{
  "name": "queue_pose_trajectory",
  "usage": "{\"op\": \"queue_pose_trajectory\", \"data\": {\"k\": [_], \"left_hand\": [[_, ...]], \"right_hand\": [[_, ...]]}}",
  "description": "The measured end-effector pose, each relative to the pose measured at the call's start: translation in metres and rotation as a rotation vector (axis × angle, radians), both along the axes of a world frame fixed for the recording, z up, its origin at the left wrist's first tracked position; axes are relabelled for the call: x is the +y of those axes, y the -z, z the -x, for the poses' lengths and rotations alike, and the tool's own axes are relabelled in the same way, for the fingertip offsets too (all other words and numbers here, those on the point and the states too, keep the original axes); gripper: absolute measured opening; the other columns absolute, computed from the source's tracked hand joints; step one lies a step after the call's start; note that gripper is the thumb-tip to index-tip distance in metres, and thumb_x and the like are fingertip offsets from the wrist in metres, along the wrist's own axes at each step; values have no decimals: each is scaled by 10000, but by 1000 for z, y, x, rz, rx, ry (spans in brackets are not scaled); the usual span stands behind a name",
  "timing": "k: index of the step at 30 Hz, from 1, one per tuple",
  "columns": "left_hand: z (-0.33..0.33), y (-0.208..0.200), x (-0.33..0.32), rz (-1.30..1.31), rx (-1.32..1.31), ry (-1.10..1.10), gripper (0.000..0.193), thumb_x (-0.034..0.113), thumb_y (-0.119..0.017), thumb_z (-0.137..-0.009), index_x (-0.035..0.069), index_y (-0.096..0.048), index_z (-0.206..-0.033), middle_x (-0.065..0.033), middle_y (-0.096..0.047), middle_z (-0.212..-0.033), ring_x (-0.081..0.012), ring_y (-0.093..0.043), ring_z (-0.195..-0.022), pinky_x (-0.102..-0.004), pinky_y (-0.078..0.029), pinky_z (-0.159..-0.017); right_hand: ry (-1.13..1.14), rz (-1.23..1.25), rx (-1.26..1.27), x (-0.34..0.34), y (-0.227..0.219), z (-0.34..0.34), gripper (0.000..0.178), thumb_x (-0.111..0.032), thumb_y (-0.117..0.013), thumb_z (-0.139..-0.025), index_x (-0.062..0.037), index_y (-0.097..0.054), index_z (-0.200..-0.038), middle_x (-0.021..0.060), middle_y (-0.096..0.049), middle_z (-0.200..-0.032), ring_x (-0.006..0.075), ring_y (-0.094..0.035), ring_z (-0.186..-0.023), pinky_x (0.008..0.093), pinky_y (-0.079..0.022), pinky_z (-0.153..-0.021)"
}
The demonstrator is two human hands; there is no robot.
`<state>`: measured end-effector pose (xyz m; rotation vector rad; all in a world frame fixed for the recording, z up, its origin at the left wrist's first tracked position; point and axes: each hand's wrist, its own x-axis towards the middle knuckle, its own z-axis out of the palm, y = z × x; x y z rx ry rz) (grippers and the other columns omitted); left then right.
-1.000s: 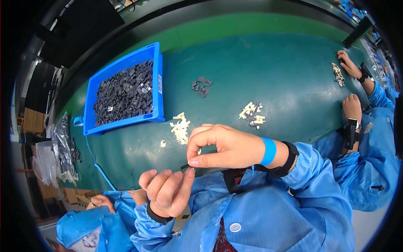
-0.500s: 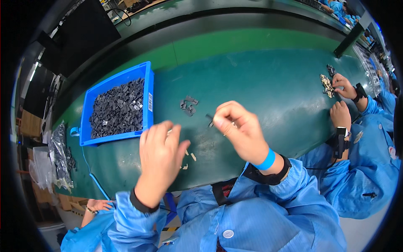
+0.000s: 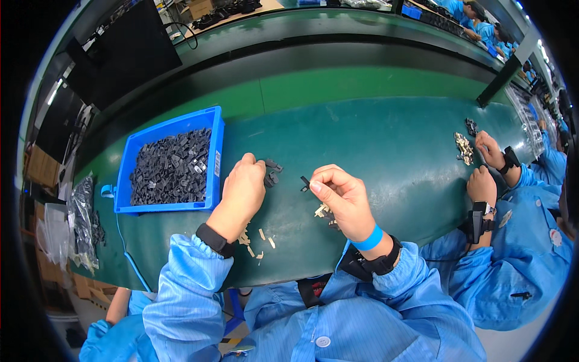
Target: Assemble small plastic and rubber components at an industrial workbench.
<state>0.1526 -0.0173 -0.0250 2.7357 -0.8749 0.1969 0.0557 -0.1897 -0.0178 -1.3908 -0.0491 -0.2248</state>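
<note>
My right hand (image 3: 344,202) pinches a small black plastic piece (image 3: 305,183) between thumb and forefinger, above the green table (image 3: 392,157). Partly covered by that hand lies a little heap of cream-coloured pieces (image 3: 321,210) with some dark bits. My left hand (image 3: 244,192) is at a loose group of black plastic pieces (image 3: 274,175), its fingers curled together and their tips hidden, so what they hold does not show. Several slim cream pieces (image 3: 262,234) lie scattered by the left wrist.
A blue bin (image 3: 218,163) full of small black pieces stands at the left, with a clear plastic bag (image 3: 83,220) beyond it. At the right, a co-worker's hands (image 3: 482,181) are beside a pile of cream pieces (image 3: 464,148). A blue coiled cord (image 3: 136,265) hangs over the table's edge.
My left hand has moved up and right to the black pieces, its fingers now curled. My right hand still pinches its black piece. More cream pieces show below both hands.
</note>
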Motion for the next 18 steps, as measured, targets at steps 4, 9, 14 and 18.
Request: {"op": "queue_pose_trajectory", "data": {"k": [4,9,14,18], "left_hand": [[6,1,-7,-2,-68,21,135,-41,-494,-687,-23,-556,-805,-152,-531,-811,-310,-558,-820,-406,-481,-692],[7,-10,-4,53,-115,-17,167,-22,-497,-702,-3,-561,-855,-126,-567,-834,-316,-572,-786,-392,-486,-661],[32,-53,11,779,302,26,194,30,-542,-800,-37,-585,-977,-93,-592,-835,-178,-607,-766,-257,-495,-647],[83,-81,23,1285,959,-21,193,27,-556,-816,-54,-588,-989,-106,-556,-925,-185,-602,-749,-269,-520,-647]], "right_hand": [[3,13,-20,-1,2,-1,101,-101,-583,-818,-1,-595,-811,36,-541,-857,93,-483,-737,228,-403,-676],[23,3,-32,1,5,-1,109,-106,-587,-816,2,-595,-808,39,-542,-855,97,-493,-738,231,-407,-676],[40,-71,-31,4,-8,7,82,-76,-583,-815,5,-591,-822,40,-533,-866,100,-491,-756,240,-408,-691],[16,-96,-115,6,-21,23,62,-37,-577,-811,15,-580,-845,61,-519,-897,120,-482,-813,255,-396,-744]]}}
